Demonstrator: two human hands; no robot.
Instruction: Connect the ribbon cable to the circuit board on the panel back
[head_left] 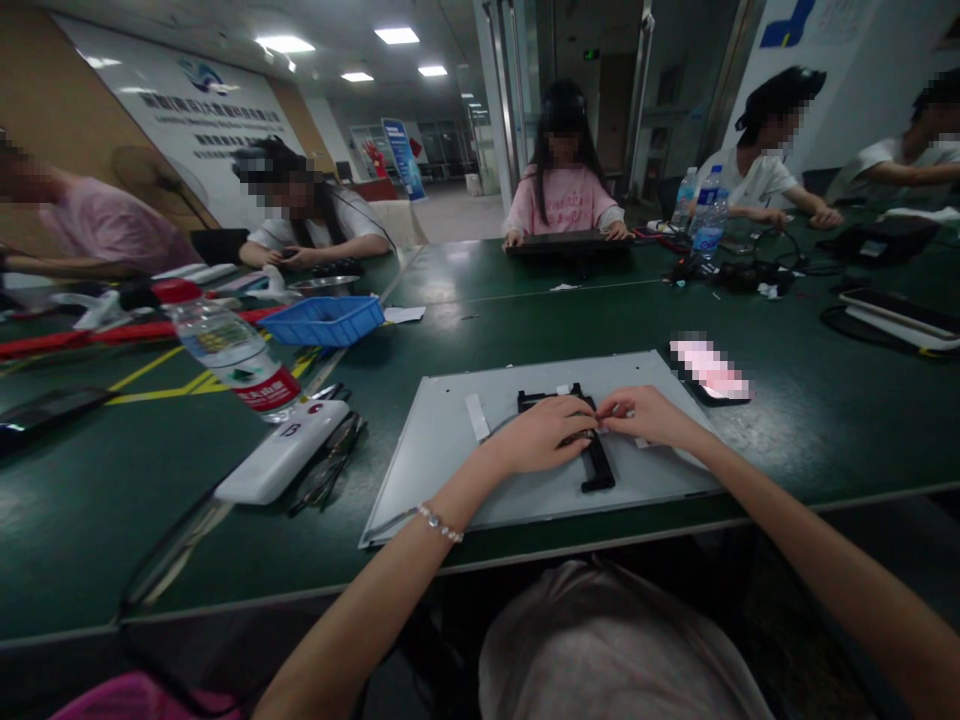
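Observation:
A flat, pale grey panel (442,430) lies on the green table in front of me. On it rests a black plastic bracket (598,468) with several arms, partly covered by my hands. My left hand (541,435) lies over the bracket's middle, its fingers curled onto it. From the right, my right hand (641,415) meets the left fingertips, with thumb and fingers pinched together at the bracket. Whatever sits in that pinch is too small to make out. A white strip (477,416) lies on the panel left of the bracket.
Right of the panel lies a phone (709,370). To the left are a white power bank (281,455), eyeglasses (330,465), a tilted water bottle (232,350) and a blue tray (326,322). Across the table (465,335) sit several people; bottles (707,215) and cables are at the right.

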